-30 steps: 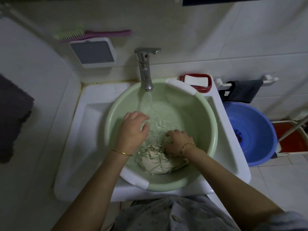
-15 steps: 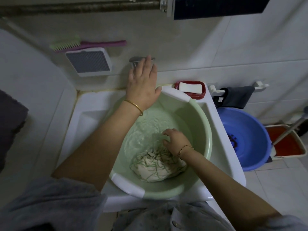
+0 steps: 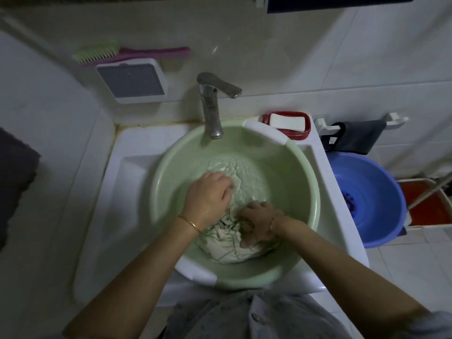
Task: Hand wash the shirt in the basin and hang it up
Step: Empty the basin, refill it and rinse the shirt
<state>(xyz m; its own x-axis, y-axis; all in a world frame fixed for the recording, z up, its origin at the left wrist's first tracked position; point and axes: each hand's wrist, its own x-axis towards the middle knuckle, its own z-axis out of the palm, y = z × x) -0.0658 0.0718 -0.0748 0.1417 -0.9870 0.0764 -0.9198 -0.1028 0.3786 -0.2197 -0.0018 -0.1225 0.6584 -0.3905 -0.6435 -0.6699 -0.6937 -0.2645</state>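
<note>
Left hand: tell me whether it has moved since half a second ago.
Yes. The left hand has left the tap and come down into the basin, beside the shirt the right hand grips.

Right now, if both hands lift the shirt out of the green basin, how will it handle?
Likely floppy: the shirt lies crumpled in folds under the gripping right hand, so it should sag and drape. Probably heavy for its size and dripping, since it sits soaked in the water of the basin. Wet cloth may cling to itself rather than spread.
</note>
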